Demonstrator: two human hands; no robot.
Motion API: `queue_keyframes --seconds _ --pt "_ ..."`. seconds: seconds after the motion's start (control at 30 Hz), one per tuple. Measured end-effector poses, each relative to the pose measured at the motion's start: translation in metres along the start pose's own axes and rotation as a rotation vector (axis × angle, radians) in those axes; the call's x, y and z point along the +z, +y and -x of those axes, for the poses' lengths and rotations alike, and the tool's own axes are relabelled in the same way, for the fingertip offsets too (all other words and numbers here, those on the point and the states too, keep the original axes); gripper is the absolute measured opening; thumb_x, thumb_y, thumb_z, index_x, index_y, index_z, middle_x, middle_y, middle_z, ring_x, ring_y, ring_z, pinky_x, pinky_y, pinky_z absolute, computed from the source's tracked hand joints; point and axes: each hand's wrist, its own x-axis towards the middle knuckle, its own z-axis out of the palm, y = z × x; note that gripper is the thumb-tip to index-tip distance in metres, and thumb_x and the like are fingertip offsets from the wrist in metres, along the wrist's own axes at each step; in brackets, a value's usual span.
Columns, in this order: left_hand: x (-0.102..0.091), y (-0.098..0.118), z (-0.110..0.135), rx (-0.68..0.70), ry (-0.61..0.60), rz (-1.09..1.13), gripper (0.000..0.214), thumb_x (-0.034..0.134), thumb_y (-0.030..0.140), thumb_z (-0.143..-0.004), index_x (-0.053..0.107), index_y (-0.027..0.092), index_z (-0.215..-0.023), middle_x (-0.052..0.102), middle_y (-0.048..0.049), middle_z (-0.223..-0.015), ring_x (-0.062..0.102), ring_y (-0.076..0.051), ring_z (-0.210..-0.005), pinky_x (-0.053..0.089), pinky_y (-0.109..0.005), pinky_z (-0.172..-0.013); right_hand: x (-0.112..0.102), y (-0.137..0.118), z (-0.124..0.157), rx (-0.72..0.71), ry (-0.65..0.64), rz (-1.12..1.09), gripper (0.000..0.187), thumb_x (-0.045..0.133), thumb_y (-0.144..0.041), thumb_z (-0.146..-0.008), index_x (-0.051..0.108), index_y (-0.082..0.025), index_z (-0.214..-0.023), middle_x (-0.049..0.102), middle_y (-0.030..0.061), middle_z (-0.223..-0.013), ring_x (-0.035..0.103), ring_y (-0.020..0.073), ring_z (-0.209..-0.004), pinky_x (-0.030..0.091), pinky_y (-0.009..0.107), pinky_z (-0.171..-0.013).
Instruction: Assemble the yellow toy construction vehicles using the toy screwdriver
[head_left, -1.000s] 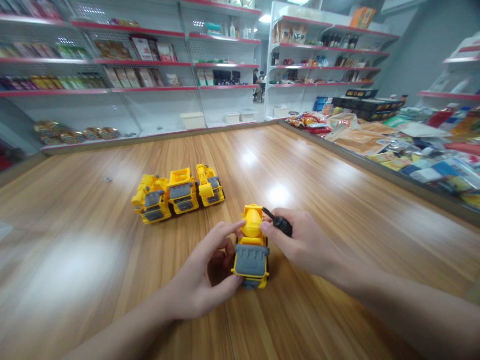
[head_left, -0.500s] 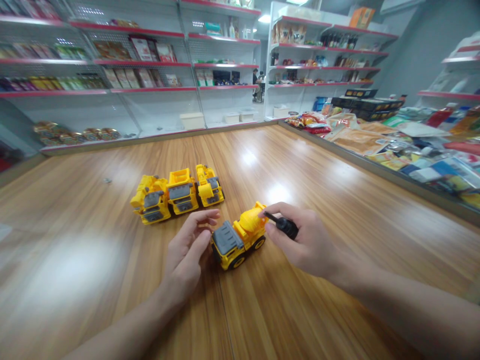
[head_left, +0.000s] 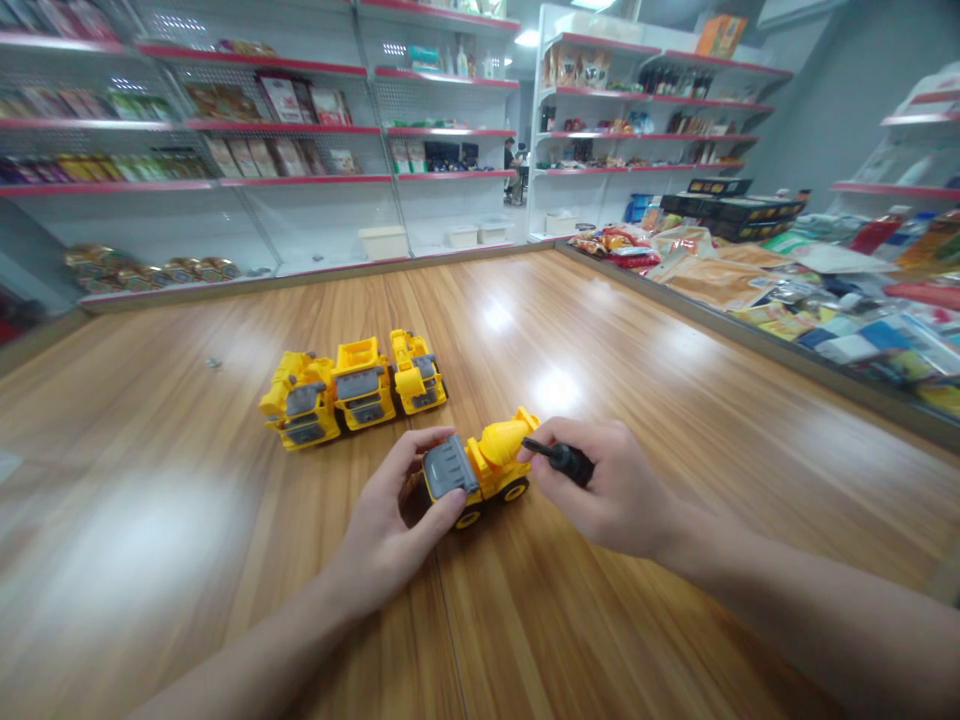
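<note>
A yellow toy cement mixer truck (head_left: 491, 455) with a grey cab roof stands on the wooden table (head_left: 360, 640). My left hand (head_left: 405, 525) grips its cab, thumb on the near side and fingers around the far side. In my right hand (head_left: 600, 480) is a black screwdriver (head_left: 566, 458), its shaft pointing left beside the mixer drum. Those right fingertips are close to the truck's rear; whether they touch it I cannot tell. Behind my left hand stand three yellow toys in a row: a truck with an arm (head_left: 300, 395), a dump truck (head_left: 364, 385) and another construction vehicle (head_left: 418, 372).
Small metallic bits (head_left: 214, 363) lie on the table's left part. Past the raised table edge (head_left: 675, 300) on the right is a heap of packaged goods (head_left: 750, 280). Shelves (head_left: 300, 180) with products line the back, and a person (head_left: 514, 165) sits far off.
My left hand has moved right and closed on the truck's cab, having been beside it. The truck has turned slightly. My right hand keeps the screwdriver, a little lower.
</note>
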Motion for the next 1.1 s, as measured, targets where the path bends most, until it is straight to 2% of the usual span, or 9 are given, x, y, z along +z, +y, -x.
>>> queue_keyframes --seconds 0.27,0.43,0.63,0.87,1.0,1.1 --pt "0.0 0.003 -0.008 -0.155 0.182 0.258 0.037 0.063 0.043 -0.086 0.062 0.018 -0.114 0.069 -0.0053 -0.102 0.064 -0.022 -0.092 0.052 -0.029 -0.08 0.003 0.003 0.004 -0.026 -0.005 -0.008 0.007 0.058 -0.017 -0.081 0.063 -0.016 -0.085 0.05 -0.0049 -0.06 0.042 0.0075 -0.051 0.033 0.021 -0.049" --pt "0.0 0.003 -0.011 -0.227 0.25 0.276 0.039 0.061 0.049 -0.086 0.063 0.018 -0.109 0.068 -0.0038 -0.091 0.063 -0.018 -0.077 0.05 -0.025 -0.065 0.005 0.007 0.003 -0.017 -0.048 0.014 0.011 0.059 -0.017 -0.081 0.066 -0.017 -0.09 0.056 -0.0032 -0.065 0.046 0.0083 -0.054 0.036 0.021 -0.053" --pt "0.001 0.001 -0.012 -0.231 0.255 0.284 0.039 0.061 0.052 -0.085 0.065 0.018 -0.104 0.067 -0.0024 -0.085 0.062 -0.018 -0.075 0.049 -0.024 -0.063 0.007 0.009 0.001 0.022 -0.075 0.033 0.012 0.06 -0.021 -0.083 0.067 -0.018 -0.093 0.06 -0.0023 -0.068 0.048 0.0091 -0.056 0.037 0.021 -0.054" --pt "0.001 -0.001 -0.012 -0.225 0.284 0.282 0.037 0.061 0.051 -0.086 0.063 0.018 -0.102 0.066 -0.0013 -0.085 0.061 -0.017 -0.074 0.048 -0.024 -0.063 0.009 0.011 -0.001 0.042 -0.048 0.044 0.012 0.061 -0.023 -0.085 0.068 -0.018 -0.093 0.062 -0.0025 -0.067 0.051 0.0095 -0.056 0.038 0.021 -0.054" --pt "0.001 -0.001 -0.013 -0.146 0.339 0.299 0.035 0.067 0.045 -0.083 0.057 0.02 -0.106 0.064 -0.001 -0.091 0.061 -0.015 -0.08 0.049 -0.025 -0.071 0.007 0.012 -0.002 0.089 -0.022 0.084 0.013 0.06 -0.025 -0.086 0.068 -0.019 -0.094 0.067 -0.0007 -0.074 0.056 0.0113 -0.061 0.04 0.022 -0.057" --pt "0.002 -0.001 -0.012 -0.052 0.335 0.245 0.032 0.071 0.038 -0.081 0.056 0.02 -0.102 0.06 -0.0002 -0.091 0.059 -0.014 -0.083 0.049 -0.023 -0.073 0.005 0.013 -0.003 0.111 -0.014 0.108 0.012 0.06 -0.024 -0.086 0.068 -0.019 -0.093 0.069 0.0 -0.076 0.058 0.0122 -0.064 0.04 0.022 -0.058"
